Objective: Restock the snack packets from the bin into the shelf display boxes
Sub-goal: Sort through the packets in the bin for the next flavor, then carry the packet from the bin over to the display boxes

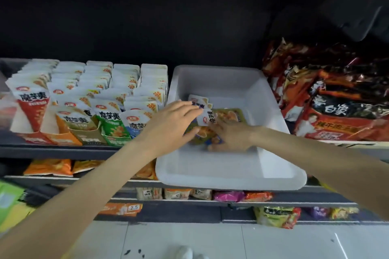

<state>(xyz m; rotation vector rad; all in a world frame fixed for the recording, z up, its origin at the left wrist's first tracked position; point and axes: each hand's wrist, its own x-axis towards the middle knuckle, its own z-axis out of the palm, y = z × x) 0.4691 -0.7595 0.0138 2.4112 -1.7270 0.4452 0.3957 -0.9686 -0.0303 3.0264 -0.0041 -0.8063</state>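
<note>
At the left of the dark metal shelf (63, 150) stand five rows of white snack packets in cardboard display boxes (84, 132), whose fronts run red, orange, olive, green and blue from left to right; the packets stand upright and packed close, filling the rows back to the dark rear wall. Just to the right of the blue row sits a white rectangular plastic bin (231, 176), its front edge hanging out over the lip of the shelf. The left hand (170, 126) reaches in over the bin's left wall, palm down, its fingers (189, 109) stretched nearly straight and lying on small white packets (200, 102) near the middle of the bin, while the thumb tucks underneath by a yellow-green packet (229, 114); whether it actually pinches anything cannot be told. The right hand (231, 136) comes in from the right, low on the bin floor, with its fingers pointing left and spread over the loose packets, one white packet (207, 119) standing up just above them; its hold cannot be told either through the blur. The few packets left lie in a small heap at the bin's centre. Right of the bin, large red and black noodle bags (341, 115) are piled on the same shelf. Below, lower shelves carry orange, beige and purple packs, and pale floor tiles (189, 237) show at the bottom.
</note>
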